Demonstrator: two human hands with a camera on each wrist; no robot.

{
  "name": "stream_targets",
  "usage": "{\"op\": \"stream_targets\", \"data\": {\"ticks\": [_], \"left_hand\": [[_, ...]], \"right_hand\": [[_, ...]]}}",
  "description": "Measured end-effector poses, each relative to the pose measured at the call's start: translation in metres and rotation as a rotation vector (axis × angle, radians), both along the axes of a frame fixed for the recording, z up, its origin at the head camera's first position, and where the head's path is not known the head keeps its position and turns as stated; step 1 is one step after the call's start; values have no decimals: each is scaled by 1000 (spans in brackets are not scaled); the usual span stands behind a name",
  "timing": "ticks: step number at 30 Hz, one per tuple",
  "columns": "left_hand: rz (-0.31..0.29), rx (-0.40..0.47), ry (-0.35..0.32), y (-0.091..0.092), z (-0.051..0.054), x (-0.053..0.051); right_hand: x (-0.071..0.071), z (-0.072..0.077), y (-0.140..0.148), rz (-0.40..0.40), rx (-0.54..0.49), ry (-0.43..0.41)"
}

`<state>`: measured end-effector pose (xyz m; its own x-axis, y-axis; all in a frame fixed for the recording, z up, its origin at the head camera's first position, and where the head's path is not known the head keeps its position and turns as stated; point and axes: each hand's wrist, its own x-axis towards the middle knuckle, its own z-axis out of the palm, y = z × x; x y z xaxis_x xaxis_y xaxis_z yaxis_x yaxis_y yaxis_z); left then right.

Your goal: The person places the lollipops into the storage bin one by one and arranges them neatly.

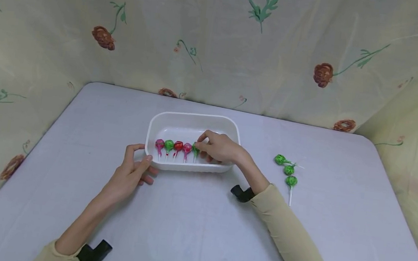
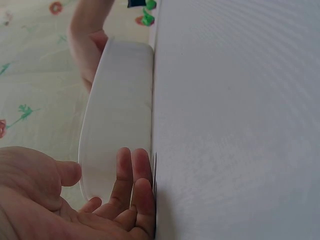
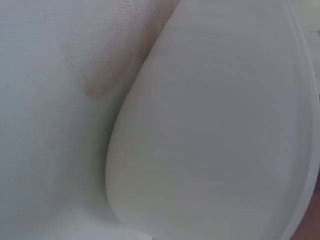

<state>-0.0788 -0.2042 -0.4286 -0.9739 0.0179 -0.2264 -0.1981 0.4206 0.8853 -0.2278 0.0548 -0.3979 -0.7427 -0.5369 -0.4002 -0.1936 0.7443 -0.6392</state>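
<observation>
In the head view a white plastic tray (image 1: 189, 168) holds a row of wrapped lollipops, heads toward the back and sticks toward the front. From the left come a pink lollipop (image 1: 159, 143), a green one (image 1: 169, 145), a red one (image 1: 178, 145) and another pink one (image 1: 187, 148). At the row's right end my right hand (image 1: 219, 148) pinches a green lollipop (image 1: 195, 148). My left hand (image 1: 129, 174) holds the tray's front left corner, thumb at the rim and fingers along the outer wall. In the right wrist view, the tray wall (image 3: 210, 125) hides most of that hand.
Three green lollipops lie on the white table to the right: an upper one (image 1: 280, 159), a middle one (image 1: 288, 170) and a lower one (image 1: 291, 181). A flowered curtain (image 1: 210, 41) hangs behind the table's back edge.
</observation>
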Motion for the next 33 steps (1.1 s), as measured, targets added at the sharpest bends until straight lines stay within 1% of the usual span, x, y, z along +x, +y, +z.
{"op": "stream_targets", "data": {"ticks": [5,8,11,14,20,24,27,33], "left_hand": [[-2,-2,-1,0,1,0],[-1,-3,-5,0,1,0],[-3,-8,-8,-2,0,-1],[-7,-10,-4,-2,0,-1],[-9,-2,-5,0,-1,0],[-7,-3,-7,-1,0,0],[-8,1,-7,0,0,1],[-8,-2,-13,-1,1,0]], "right_hand": [[3,9,5,-11,-22,25],[5,15,12,-5,-61,35],[6,21,20,16,-104,31],[9,26,29,20,-136,12],[14,36,50,-3,-171,-3],[18,38,65,-9,-180,21],[20,37,78,-26,-160,46],[24,35,107,-103,-125,59]]}}
